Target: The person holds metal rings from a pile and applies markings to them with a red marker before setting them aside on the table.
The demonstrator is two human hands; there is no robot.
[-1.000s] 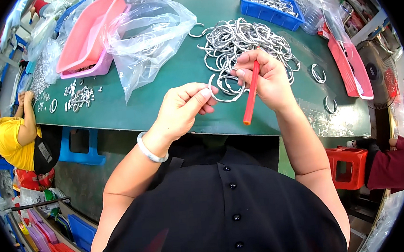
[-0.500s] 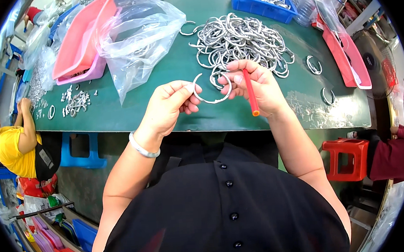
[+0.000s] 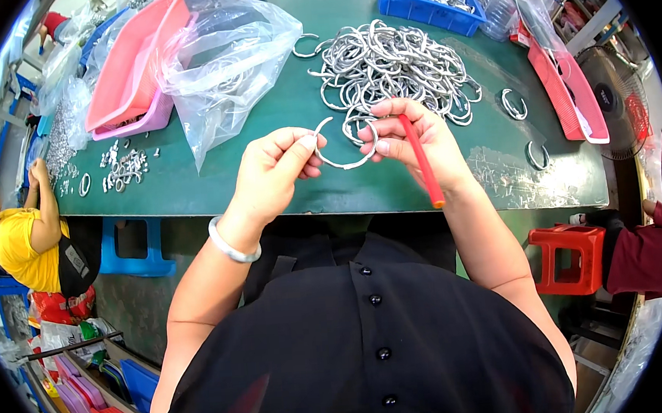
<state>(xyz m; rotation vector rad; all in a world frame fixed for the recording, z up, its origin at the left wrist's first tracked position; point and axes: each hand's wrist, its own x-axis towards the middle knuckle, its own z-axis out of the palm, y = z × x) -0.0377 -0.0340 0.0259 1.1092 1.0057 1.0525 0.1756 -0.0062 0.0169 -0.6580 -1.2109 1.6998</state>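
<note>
While the hands face each other above the near part of the green counter (image 3: 199, 191), a thin silver ring (image 3: 346, 166) is held between them, its gap facing away from the person. The left hand (image 3: 271, 174) pinches one side of it between thumb and forefinger, the other fingers curled in beneath; a pale bangle (image 3: 230, 246) circles that wrist. The right hand (image 3: 425, 148) grips the opposite side with thumb and fingertips, nearly closed, and also keeps a red stick (image 3: 426, 167) lodged slantwise among its fingers, one end pointing back toward the wrist.

Just beyond the hands lies a heap (image 3: 394, 60) of similar silver rings. Farther past the right hand stands a blue bin (image 3: 427, 17) of metal pieces, and to that hand's right are two loose rings, with a pink basket (image 3: 553, 87) beyond them. To the left of the left hand are a clear bag (image 3: 220, 99), small silver parts (image 3: 127, 168) and a pink tray (image 3: 128, 75).
</note>
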